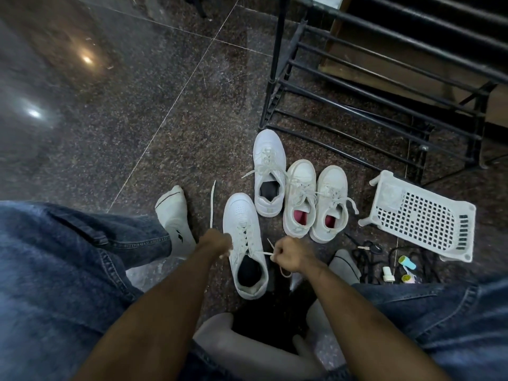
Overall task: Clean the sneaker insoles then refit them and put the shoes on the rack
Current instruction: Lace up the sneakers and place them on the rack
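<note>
Near sneaker [244, 243] on floor between the knees, dark insole in. Left hand [217, 242] and right hand [288, 257] each pinch a lace end. Pull both evenly, snug (not tight); rack [357, 86] waits beyond.

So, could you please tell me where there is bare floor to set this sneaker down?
The dark speckled stone floor lies bare left of the black metal rack and beyond the grey-socked foot. It is crowded between the three white sneakers and the tipped white plastic basket, where cords and small bottles lie.
</note>
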Tool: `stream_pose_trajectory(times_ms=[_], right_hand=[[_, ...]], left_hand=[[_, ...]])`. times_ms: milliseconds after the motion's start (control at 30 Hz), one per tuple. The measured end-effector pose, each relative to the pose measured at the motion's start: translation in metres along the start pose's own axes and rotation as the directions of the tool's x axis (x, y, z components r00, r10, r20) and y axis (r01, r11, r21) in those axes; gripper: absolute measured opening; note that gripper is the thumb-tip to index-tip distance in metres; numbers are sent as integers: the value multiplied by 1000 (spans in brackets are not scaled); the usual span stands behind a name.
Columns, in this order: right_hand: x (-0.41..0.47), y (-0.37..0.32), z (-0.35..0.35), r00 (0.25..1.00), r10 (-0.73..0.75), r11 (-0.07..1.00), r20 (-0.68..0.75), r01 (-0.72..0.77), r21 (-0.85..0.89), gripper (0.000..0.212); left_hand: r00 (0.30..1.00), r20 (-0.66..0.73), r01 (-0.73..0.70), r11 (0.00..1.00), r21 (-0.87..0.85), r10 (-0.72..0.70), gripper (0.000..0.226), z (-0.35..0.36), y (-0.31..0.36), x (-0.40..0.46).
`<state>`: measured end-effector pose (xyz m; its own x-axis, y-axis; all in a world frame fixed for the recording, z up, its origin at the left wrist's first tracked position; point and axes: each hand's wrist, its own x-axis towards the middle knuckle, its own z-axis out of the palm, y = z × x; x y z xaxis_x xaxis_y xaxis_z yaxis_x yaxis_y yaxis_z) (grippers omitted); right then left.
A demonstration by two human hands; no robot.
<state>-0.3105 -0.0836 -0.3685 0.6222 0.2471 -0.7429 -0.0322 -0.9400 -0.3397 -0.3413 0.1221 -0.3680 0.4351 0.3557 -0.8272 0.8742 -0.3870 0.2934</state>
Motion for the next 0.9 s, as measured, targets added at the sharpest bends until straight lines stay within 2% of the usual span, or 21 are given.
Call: stream_pose_trajectory(times_ms=[67,100,167,267,333,500,733,900], right_hand=[[-1,-3,-7,993,4,978,118,-29,205,20],[-3,-7,-12,988,-12,959,156,-33,281,23],[-9,-14,-25,986,-67,917,152,0,399,30],[-21,-29,-51,981,-163,861,101,92,501,32],[-29,-37,-69,971,-225,813,82,141,566,32],[-50,-48,-107,943,-331,705,17,235,669,22],[-61,-46,-120,954,-263,646,-141,283,709,29],[-70,-45,-127,943,-261,526,-207,319,788,30]], left_hand=[[992,123,19,907,-420,36,10,-4,16,-7],[988,138,21,844,-537,63,11,-6,23,-10],[982,159,20,787,-617,100,14,-10,38,-22],[973,137,-65,784,-617,188,4,-21,58,-39],[961,94,-155,792,-591,258,13,-26,70,-49],[869,154,-321,771,-550,471,19,-35,91,-77],[795,250,-386,779,-495,553,27,-33,98,-100],[761,318,-377,785,-492,565,38,-34,97,-112]])
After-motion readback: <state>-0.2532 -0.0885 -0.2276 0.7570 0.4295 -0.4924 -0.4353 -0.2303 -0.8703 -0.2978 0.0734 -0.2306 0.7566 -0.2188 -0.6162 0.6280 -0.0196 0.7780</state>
